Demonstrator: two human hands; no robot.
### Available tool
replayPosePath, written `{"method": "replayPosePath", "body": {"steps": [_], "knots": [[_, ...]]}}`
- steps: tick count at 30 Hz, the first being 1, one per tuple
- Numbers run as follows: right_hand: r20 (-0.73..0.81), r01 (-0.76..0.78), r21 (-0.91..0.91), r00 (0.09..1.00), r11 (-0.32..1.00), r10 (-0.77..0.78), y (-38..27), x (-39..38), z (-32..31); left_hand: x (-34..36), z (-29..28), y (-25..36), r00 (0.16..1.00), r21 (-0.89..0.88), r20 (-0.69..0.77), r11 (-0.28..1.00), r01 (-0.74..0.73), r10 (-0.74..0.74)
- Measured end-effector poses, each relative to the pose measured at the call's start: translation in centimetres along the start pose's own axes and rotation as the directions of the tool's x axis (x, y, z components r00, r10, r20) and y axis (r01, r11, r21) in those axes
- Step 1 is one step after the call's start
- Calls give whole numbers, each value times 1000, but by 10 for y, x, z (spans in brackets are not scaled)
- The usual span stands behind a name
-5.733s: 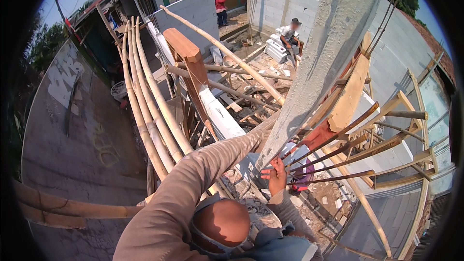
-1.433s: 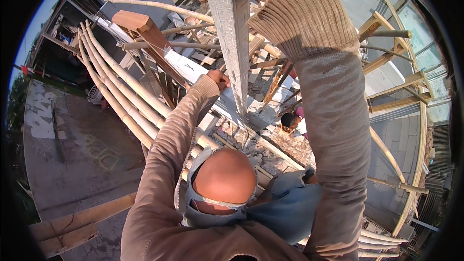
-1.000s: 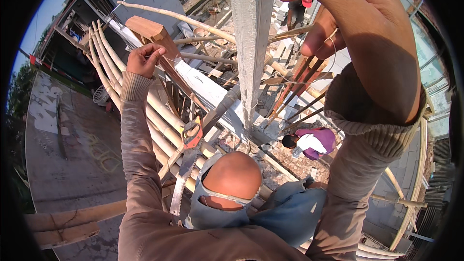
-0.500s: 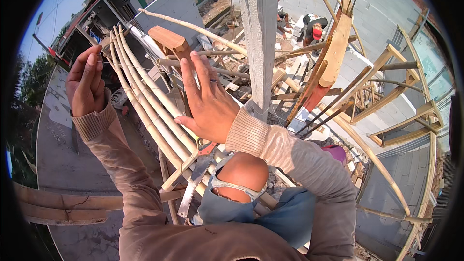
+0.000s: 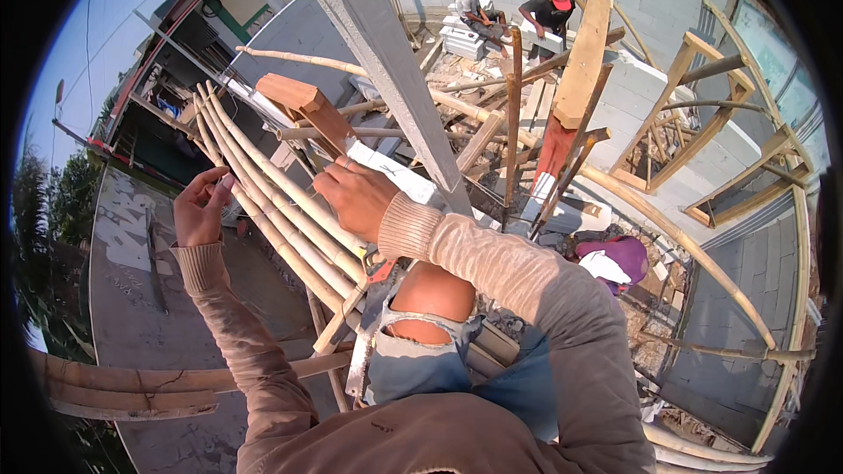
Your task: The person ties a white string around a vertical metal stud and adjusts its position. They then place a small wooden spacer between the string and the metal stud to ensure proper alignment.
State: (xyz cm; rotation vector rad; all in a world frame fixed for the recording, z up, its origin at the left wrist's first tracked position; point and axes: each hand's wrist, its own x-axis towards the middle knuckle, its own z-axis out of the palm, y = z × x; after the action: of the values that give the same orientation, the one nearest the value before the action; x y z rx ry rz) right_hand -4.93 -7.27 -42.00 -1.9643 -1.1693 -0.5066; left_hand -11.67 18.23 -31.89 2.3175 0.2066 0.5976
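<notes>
My left hand (image 5: 200,206), at the left, is pinched on a fine wire, faint at its fingertips. Just right of it, my right hand (image 5: 351,193) has curled fingers; what they grip is too small to make out. A grey concrete column (image 5: 378,61) leans across the view beyond my right hand. Behind both hands run several bamboo poles (image 5: 255,193). A handsaw (image 5: 379,268) with an orange handle lies below my right hand, its blade partly hidden beside my bare knee (image 5: 430,303), which shows through torn jeans.
A co-worker in a red cap (image 5: 549,9) bends beside another seated person (image 5: 474,9) among white blocks. A purple-clad person (image 5: 615,254) is below right. Timber frames (image 5: 667,140), upright poles (image 5: 514,123) and a grey block wall (image 5: 711,307) stand right; a long drop lies left.
My hands came down from up by the column to the left over the bamboo. My right hand's spread fingers have curled. The saw appeared by my knee, and the view has shifted.
</notes>
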Motion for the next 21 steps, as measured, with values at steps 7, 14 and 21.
{"method": "replayPosePath", "body": {"steps": [7, 14, 21], "knots": [[384, -270, -11, 888, 963, 254, 15, -71, -102, -51, 165, -33, 657, -152, 753, 968, 199, -16], [309, -765, -180, 553, 619, 774, 89, -159, -39, -34, 320, -31, 679, -587, 674, 769, 252, 291], [293, -480, -481, 701, 734, 650, 68, -126, -67, -8, 324, -54, 515, -529, 801, 762, 373, 304]]}}
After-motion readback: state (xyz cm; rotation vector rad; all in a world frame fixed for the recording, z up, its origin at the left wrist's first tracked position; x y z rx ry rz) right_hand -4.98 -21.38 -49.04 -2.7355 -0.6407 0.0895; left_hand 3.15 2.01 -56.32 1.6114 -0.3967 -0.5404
